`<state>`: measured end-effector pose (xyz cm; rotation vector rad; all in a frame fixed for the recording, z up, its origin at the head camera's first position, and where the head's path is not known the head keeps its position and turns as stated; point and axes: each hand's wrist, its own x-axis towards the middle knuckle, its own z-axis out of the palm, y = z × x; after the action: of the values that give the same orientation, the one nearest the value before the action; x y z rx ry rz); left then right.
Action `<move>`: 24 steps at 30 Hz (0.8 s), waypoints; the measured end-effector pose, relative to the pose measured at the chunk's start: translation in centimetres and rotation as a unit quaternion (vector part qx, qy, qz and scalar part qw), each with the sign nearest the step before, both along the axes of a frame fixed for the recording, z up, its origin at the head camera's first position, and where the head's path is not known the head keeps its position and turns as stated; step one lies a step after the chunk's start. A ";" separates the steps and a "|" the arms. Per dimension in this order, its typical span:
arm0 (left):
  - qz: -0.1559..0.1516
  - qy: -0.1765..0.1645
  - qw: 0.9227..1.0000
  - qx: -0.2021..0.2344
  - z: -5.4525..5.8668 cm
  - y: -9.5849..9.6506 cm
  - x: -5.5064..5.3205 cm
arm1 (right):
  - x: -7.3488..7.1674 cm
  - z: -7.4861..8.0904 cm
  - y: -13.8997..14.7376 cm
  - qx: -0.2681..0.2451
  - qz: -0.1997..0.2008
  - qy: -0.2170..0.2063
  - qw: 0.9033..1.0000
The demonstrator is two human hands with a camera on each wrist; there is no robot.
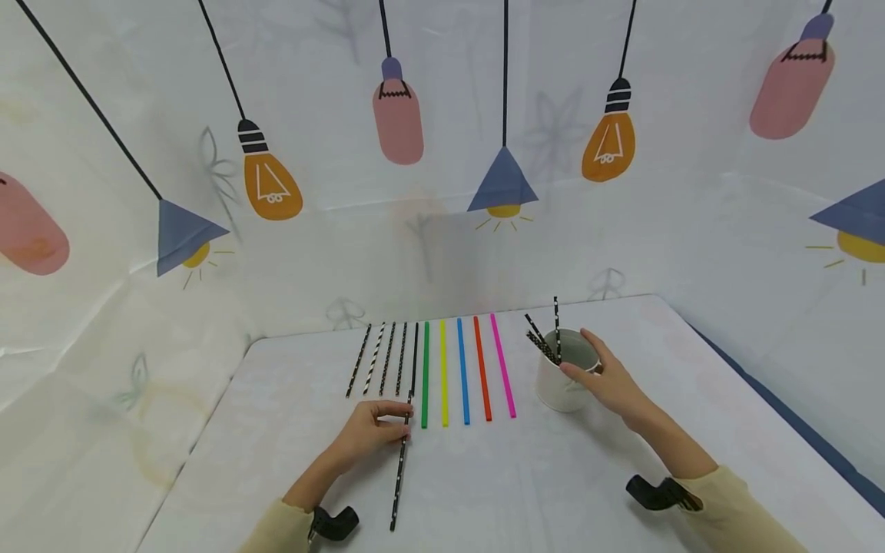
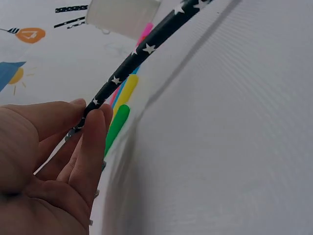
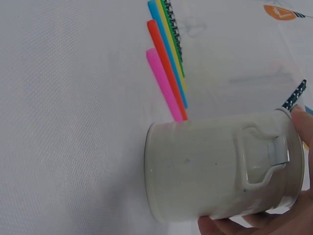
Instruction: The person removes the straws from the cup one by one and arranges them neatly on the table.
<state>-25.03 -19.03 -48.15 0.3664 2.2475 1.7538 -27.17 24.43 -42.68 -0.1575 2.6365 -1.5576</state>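
My left hand (image 1: 369, 430) pinches a black straw with white stars (image 1: 399, 484) between thumb and fingers. In the left wrist view the star-patterned straw (image 2: 142, 53) slants up and right over the white table. On the right, my right hand (image 1: 615, 388) grips a white cup (image 1: 563, 393) at its rim. Several black-and-white patterned straws (image 1: 542, 346) lean out of the cup's left side. The right wrist view shows a handle (image 3: 264, 178) on the cup's wall, with fingers around the rim end.
A row of straws lies on the white table (image 1: 484, 491): several black patterned ones (image 1: 375, 359) at left, then green (image 1: 425, 376), yellow (image 1: 445, 376), blue (image 1: 463, 372), red (image 1: 482, 369) and pink (image 1: 503, 365). Behind stands a white sheet (image 1: 442, 261) printed with lamps.
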 end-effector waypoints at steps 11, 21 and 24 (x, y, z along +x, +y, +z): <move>0.005 -0.006 1.000 -0.016 -1.0 0.1 0.0 | -0.1 -0.2 0.0 -0.002 0.000 0.001 1.000; 0.039 0.027 0.997 -0.061 -1.1 0.5 0.1 | -0.1 -0.2 -0.1 -0.006 0.002 0.001 1.000; 0.047 0.038 0.995 -0.075 -1.1 0.6 0.2 | -0.1 -0.2 -0.1 -0.005 0.001 0.002 1.000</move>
<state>-24.88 -18.41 -49.26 0.3055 2.4691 1.6266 -27.25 24.37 -42.90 -0.1651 2.6307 -1.5720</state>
